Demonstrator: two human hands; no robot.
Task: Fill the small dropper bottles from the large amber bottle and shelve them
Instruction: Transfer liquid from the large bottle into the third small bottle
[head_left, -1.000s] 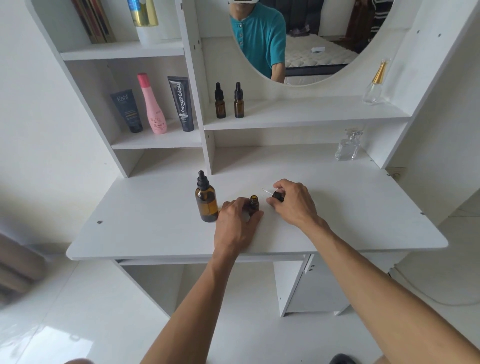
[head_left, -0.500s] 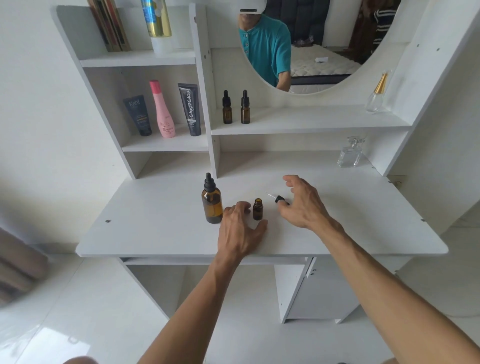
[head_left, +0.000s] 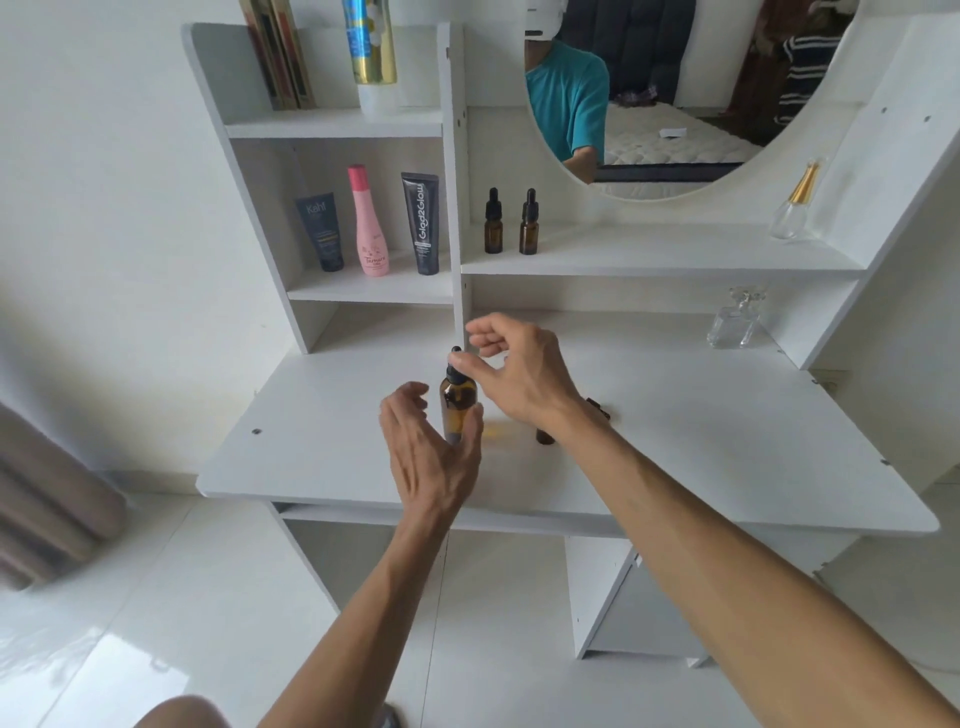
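white dressing table (head_left: 675, 426) with shelves and a round mirror fills the head view, pale floor tiles below. at the centre of the frame stands the large amber glass bottle with a black dropper cap (head_left: 458, 402), upright on the tabletop. the left hand (head_left: 434, 452) curls half-open around its lower body, fingers apart, thumb side seeming to touch the glass; whether it grips firmly i cannot tell. the right hand (head_left: 519, 371) comes over from the right, thumb and forefinger closing on the black cap, the other fingers spread loose. just right of centre, mostly hidden behind the right wrist, a small amber dropper bottle (head_left: 544, 436) stands on the table, and its black dropper top (head_left: 597, 408) seems to lie beside it. in the middle shelf, upper centre, two small capped amber dropper bottles (head_left: 510, 222) stand side by side, apparently done.

the step in hand looks like opening the large bottle to draw liquid for the uncapped small one. next calls for a steady hold on the body while the cap is twisted off and lifted straight up.
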